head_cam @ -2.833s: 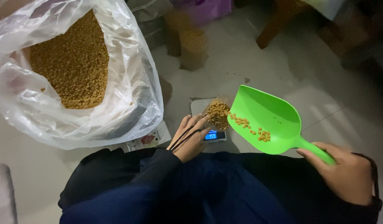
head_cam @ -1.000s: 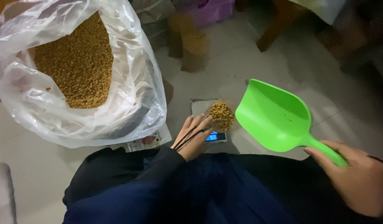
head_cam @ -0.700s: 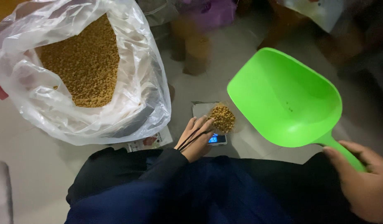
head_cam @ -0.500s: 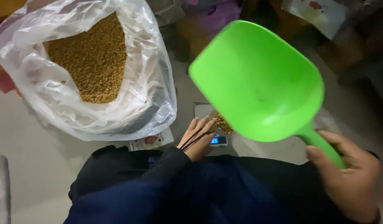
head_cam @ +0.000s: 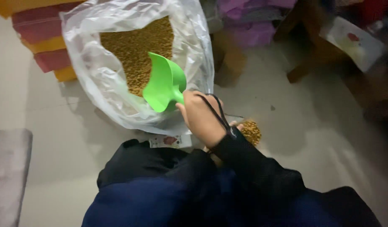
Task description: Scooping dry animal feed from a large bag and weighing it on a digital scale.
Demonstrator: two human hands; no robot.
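Green plastic scoop dips into the open clear plastic sack of yellow-brown grain, its handle gripped in the right hand. The left hand is hidden behind that arm, so its grip cannot be told. A small heap of grain sits just right of the wrist. A white label with a red mark lies on the floor under the sack's edge; a white packet with a red spot lies upper right.

A big clear plastic bag of yellow-brown grains stands on the floor. A small white label with a red spot lies by its bottom edge. A white packet with a red spot lies far right
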